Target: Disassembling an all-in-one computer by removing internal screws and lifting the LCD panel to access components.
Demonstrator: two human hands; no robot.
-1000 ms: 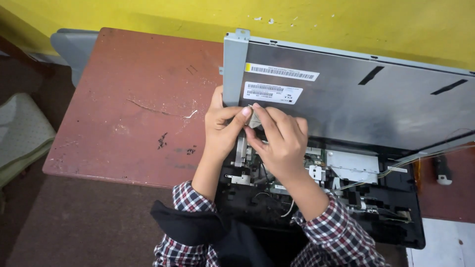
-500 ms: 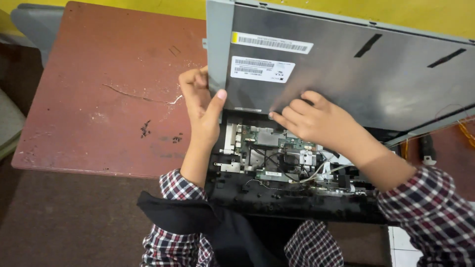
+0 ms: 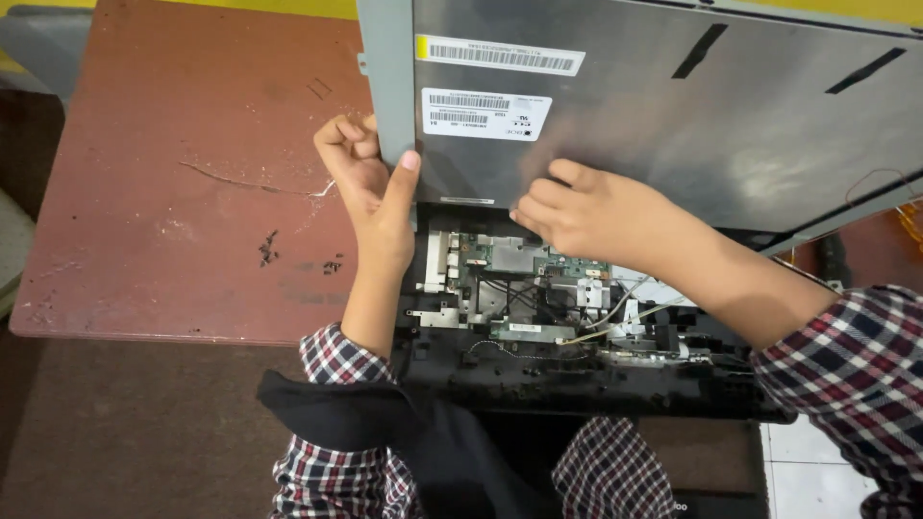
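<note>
A large grey metal display panel (image 3: 673, 125) with white barcode labels is tilted up over an opened black device chassis (image 3: 577, 384). My left hand (image 3: 370, 192) grips the panel's lower left corner, thumb on its back face. My right hand (image 3: 586, 211) presses against the panel's lower edge near the middle, fingers curled on it. Below the hands lies the exposed circuit board (image 3: 519, 279) with metal shields and thin cables.
The chassis rests on a worn red-brown table (image 3: 192, 192) with scratches and dark marks. A yellow wall runs along the top. A grey object (image 3: 38, 38) stands at the far left corner. White floor tile (image 3: 817, 471) shows at the lower right.
The hands, first close together at the panel's lower left, have spread apart: the left now clamps the corner, the right has slid rightward. The panel fills more of the view.
</note>
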